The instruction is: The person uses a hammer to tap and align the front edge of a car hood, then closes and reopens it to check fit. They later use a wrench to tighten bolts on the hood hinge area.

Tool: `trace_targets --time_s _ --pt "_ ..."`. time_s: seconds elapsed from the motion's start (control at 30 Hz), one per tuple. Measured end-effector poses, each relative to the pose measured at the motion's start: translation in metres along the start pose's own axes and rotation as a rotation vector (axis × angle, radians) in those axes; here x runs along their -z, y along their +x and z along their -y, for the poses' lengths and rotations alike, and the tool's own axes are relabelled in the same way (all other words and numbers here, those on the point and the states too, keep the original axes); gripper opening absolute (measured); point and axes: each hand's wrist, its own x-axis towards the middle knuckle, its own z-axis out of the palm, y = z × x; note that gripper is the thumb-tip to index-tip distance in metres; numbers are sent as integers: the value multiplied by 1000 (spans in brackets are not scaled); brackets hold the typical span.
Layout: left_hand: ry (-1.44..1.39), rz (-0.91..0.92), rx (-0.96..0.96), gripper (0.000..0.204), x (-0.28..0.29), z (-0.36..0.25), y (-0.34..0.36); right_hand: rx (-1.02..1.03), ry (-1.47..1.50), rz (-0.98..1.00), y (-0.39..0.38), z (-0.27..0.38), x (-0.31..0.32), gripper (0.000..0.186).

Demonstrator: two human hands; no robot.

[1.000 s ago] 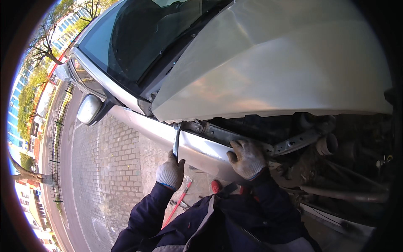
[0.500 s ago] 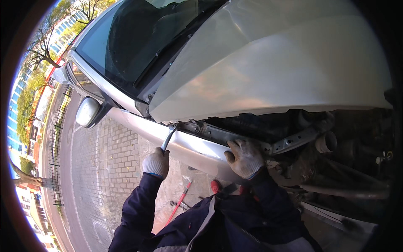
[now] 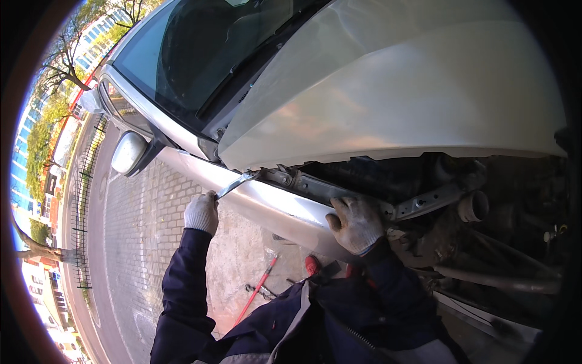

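Observation:
My left hand (image 3: pixel 201 213), in a whitish knit glove, is closed around the lower end of a metal wrench (image 3: pixel 233 185). The wrench's far end meets the seam beside the hood's rear corner, at the top edge of the silver front fender (image 3: pixel 273 209); exactly what it sits on is hidden. My right hand (image 3: pixel 356 225), in a glove soiled with grime, rests over the fender's upper edge next to the metal rail (image 3: pixel 321 191). Its thumb stands apart from the fingers, and no tool shows in it.
The hood (image 3: pixel 412 91) is slightly raised above the dark engine bay. A side mirror (image 3: pixel 129 153) juts out at left. On the ground by my feet lie a red bar (image 3: pixel 257 288) and some dark metal tools (image 3: pixel 260 292). A pipe (image 3: pixel 497 279) crosses low at right.
My left hand has swung left and slightly up with the wrench, turning it from steep to a flatter slant. The wrench's far end stays near the same spot; my right hand has barely moved.

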Motion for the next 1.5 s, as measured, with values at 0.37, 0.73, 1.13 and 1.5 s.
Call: trace_targets --time_s 0.37,0.73,1.13,1.5 --pt "-818 358 425 45 -42 -99 -40 -1 28 -14 1 1 -3 42" --pt "-141 184 230 39 -25 -59 -4 34 -12 -10 1 -2 0 40" --pt "-267 165 272 39 -29 -32 2 22 21 8 1 -1 -4 43" --pt "-1759 349 812 20 -53 -132 -22 -11 27 9 2 1 -3 43"
